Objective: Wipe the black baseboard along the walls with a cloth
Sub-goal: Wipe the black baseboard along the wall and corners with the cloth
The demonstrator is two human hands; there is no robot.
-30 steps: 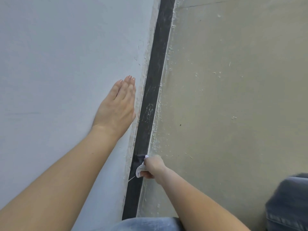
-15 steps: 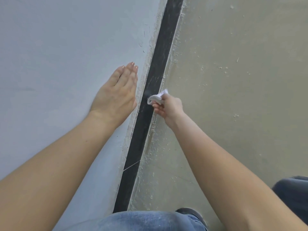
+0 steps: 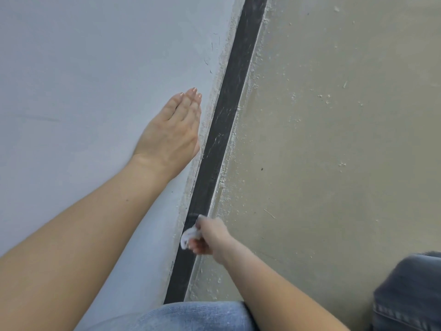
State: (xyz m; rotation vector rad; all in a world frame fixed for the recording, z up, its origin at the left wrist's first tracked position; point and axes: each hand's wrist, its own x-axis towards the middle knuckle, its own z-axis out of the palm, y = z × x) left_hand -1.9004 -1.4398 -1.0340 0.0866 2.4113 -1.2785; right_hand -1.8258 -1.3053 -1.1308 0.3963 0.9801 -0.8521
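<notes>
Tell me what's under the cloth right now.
The black baseboard: the cloth, held by the right hand, lies against it. The patch beneath is covered, so its state cannot be seen.

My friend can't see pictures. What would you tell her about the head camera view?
A person's right hand holds a small white cloth against the black baseboard between wall and floor. The left hand lies flat on the wall.

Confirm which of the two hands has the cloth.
The right hand, low in the view: its fingers curl round the white cloth against the black baseboard. The left hand lies flat on the grey wall, holding nothing.
</notes>
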